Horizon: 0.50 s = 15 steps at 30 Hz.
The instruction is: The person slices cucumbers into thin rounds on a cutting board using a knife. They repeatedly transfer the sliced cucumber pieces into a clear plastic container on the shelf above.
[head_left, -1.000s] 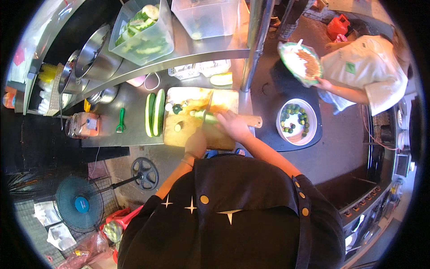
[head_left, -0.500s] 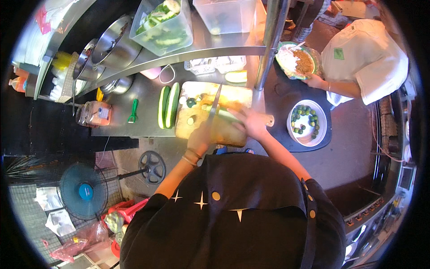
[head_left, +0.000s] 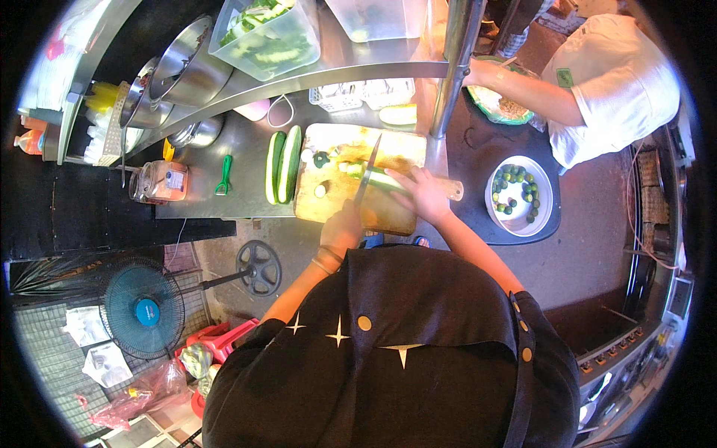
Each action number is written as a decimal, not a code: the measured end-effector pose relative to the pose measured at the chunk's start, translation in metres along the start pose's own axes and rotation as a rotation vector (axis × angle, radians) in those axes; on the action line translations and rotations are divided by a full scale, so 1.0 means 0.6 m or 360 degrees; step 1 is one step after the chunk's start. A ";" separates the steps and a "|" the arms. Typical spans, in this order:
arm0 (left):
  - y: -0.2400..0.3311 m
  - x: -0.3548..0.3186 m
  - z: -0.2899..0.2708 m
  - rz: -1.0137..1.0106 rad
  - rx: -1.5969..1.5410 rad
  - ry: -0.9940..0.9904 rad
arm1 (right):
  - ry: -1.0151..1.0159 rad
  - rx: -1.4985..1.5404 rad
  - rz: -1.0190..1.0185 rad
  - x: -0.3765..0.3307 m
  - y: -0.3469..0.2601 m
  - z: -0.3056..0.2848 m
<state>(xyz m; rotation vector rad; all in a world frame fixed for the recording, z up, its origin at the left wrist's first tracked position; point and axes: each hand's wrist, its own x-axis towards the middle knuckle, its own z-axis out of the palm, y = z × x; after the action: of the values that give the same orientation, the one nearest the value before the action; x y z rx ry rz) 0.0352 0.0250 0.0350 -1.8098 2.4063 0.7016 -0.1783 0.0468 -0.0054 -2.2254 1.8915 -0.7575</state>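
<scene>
A wooden cutting board (head_left: 340,201) lies on the steel counter. My left hand (head_left: 342,228) grips the handle of a long knife (head_left: 369,170), whose blade points away from me across the board. My right hand (head_left: 423,196) presses down on a green cucumber (head_left: 382,178) that lies on the board beside the blade. Small cut pieces (head_left: 321,158) sit near the board's far left corner. Two whole cucumbers (head_left: 282,166) lie side by side just left of the board.
A green peeler (head_left: 223,175) and a glass jar (head_left: 159,181) are further left. A white bowl of limes (head_left: 518,196) stands to the right. A person in white (head_left: 609,82) handles a green plate (head_left: 502,107) behind a steel pole (head_left: 452,71). On the shelf are a tub of cucumber slices (head_left: 266,36) and pots (head_left: 178,69). A fan (head_left: 142,306) stands on the floor.
My two hands have drawn apart on the board, and the knife blade now lies plainly beside the cucumber. The person in white has reached the plate in toward the pole.
</scene>
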 end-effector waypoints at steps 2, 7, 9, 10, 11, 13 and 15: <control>-0.005 0.003 0.005 0.0000 -0.0016 -0.0023 | 0.0017 0.0000 0.0000 0.000 0.002 0.004; -0.011 0.029 0.029 0.0083 -0.0087 -0.0062 | -0.0010 0.0018 0.0001 0.001 0.006 0.007; -0.015 0.037 0.042 0.0105 -0.0110 -0.0066 | -0.0012 0.0046 -0.0010 0.002 0.005 0.008; -0.009 0.038 0.043 0.0080 -0.0116 -0.0076 | -0.0012 0.0059 -0.0014 0.001 0.006 0.008; -0.006 0.038 0.041 0.0054 -0.0123 -0.0084 | -0.0006 0.0040 -0.0021 0.001 0.008 0.008; -0.002 0.037 0.024 0.0052 -0.0094 -0.0144 | 0.0005 -0.0002 -0.0023 0.001 0.007 0.008; 0.005 0.028 0.000 0.0013 -0.0075 -0.0157 | 0.0010 0.0036 -0.0040 0.001 0.011 0.012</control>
<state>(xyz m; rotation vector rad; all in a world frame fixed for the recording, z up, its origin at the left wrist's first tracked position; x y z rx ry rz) 0.0273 0.0103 0.0307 -1.7391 2.3556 0.8346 -0.1805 0.0431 -0.0141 -2.2403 1.8519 -0.7866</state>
